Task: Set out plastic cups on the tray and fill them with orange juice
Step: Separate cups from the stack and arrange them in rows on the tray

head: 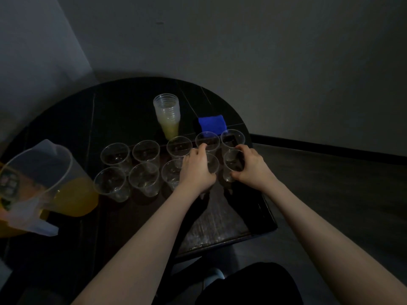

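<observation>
At frame centre, I see this:
Tray [220,225]: dark, on the round table [66,111], running to lower right.
Cups [145,151]: ten clear ones in two rows across the tray's far end, all empty.
Left hand [197,169]: fingers curled round a front-row cup [213,164].
Right hand [250,165]: gripping the rightmost front cup [233,164].
Jug [44,179]: lower left, orange juice inside.
Stack [167,113]: spare cups, upper centre.
Cloth [211,124]: blue, beside the stack.
</observation>
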